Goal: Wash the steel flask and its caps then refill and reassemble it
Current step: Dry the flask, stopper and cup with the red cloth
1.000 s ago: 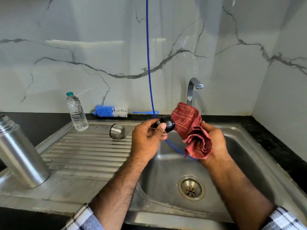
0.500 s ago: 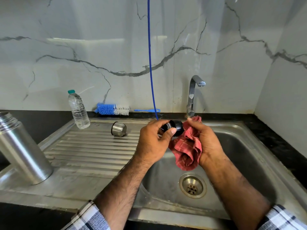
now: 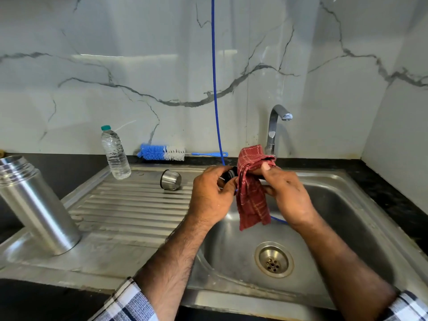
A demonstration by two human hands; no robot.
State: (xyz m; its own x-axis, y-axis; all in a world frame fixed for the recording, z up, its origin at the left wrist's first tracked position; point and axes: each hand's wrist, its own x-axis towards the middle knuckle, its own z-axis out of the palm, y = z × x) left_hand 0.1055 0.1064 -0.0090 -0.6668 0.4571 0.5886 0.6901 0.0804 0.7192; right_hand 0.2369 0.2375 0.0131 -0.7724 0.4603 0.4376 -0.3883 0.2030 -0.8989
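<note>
My left hand [image 3: 212,195] is clamped round the black inner cap [image 3: 229,173], fingers curled over it so only its rim shows. My right hand [image 3: 287,193] pinches the red checked cloth [image 3: 251,193], thumb on top, and presses a fold against the cap's open end. Both hands are over the sink basin [image 3: 347,228].

Change: a second ago the cloth was bunched in my right palm, clear of the cap. Half a second ago it was touching. Now it's draped over the cap's end and hanging loose below my hands. My read: washing of this cap is done and I'm drying it.

Rest of the parts:
- steel flask [image 3: 34,205]: upright on the left of the drainboard [image 3: 129,209], mouth open, no cap on. Can't tell whether it's wet or dry.
- steel outer cap [image 3: 171,180]: on its side on the ribs, near the plastic water bottle [image 3: 115,154].
- bottle brush [image 3: 163,152]: parked along the back edge by the wall.
- tap [image 3: 275,126]: no water running.
- blue cord [image 3: 215,89]: hangs down behind my hands into the basin.

Remaining, as I judge it: finish drying, refill the flask (sealed bottle looks like the source), fit the inner cap, then the outer.

Risk: a damp cap inside loose cloth can slip into the basin.
</note>
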